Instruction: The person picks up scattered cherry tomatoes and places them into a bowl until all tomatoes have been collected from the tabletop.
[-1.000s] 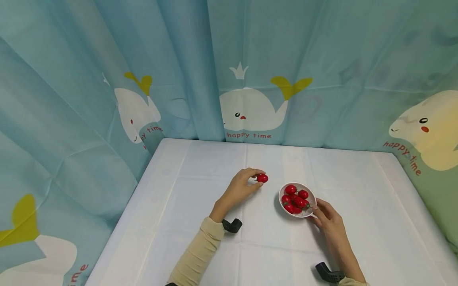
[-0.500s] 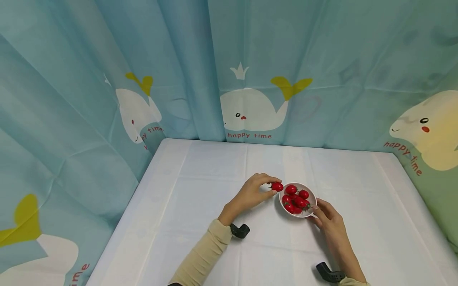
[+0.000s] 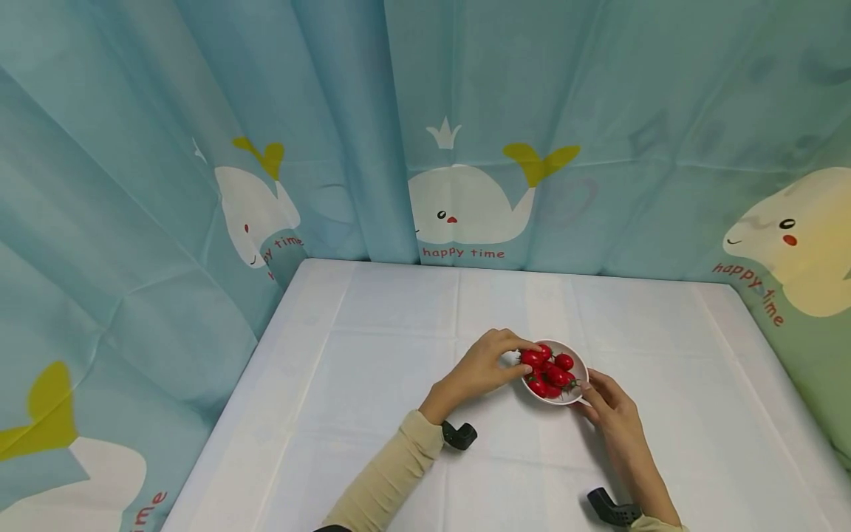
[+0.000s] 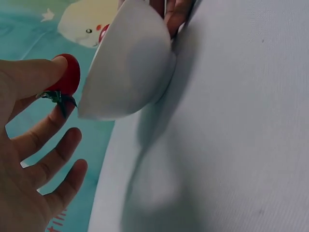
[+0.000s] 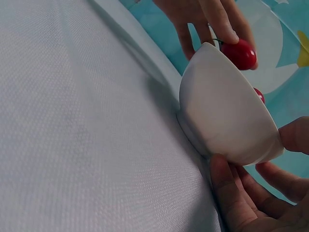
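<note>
In the head view a white bowl [image 3: 573, 396] of red cherry tomatoes [image 3: 557, 376] stands on the table. My left hand [image 3: 484, 367] pinches one cherry tomato [image 4: 70, 75] between thumb and finger, just above the bowl's left rim. Green leaves hang from this tomato's stem end in the left wrist view, and the other fingers are spread. At the bowl's right side my right hand [image 3: 613, 411] grips the rim, thumb on the edge and fingers beneath, as the right wrist view shows. The lower tomatoes in the bowl are partly hidden by those on top.
A white cloth covers the table [image 3: 372, 325]. Blue-green curtains [image 3: 346, 133] with printed whales hang behind it and along both sides. Dark camera mounts [image 3: 460, 436] sit at the wrists, close above the cloth.
My left hand has moved right and slightly toward me, carrying the cherry tomato from beside the bowl to over its left rim. The right hand and the bowl have stayed put.
</note>
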Available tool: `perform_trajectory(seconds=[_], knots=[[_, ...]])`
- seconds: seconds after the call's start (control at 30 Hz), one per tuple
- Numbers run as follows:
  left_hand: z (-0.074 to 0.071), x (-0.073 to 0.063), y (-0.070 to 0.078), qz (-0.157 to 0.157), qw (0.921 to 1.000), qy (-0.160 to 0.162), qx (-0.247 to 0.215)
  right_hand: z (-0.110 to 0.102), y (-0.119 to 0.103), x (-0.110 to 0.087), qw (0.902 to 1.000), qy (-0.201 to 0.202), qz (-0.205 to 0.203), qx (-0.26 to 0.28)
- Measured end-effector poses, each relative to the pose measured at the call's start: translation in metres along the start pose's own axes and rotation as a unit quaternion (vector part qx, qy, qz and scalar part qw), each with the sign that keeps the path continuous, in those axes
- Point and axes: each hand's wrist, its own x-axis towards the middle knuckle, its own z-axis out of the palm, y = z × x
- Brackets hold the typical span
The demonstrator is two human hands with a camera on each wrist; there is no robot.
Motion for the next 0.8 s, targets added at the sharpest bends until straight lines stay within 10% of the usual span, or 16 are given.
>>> perform_trajectory(seconds=[0.8], knots=[[0.016,0.007,0.013,-0.020,0.9878,-0.031,0.152,-0.001,0.001,0.001,0.9999,-0.007,-0.009,0.011]])
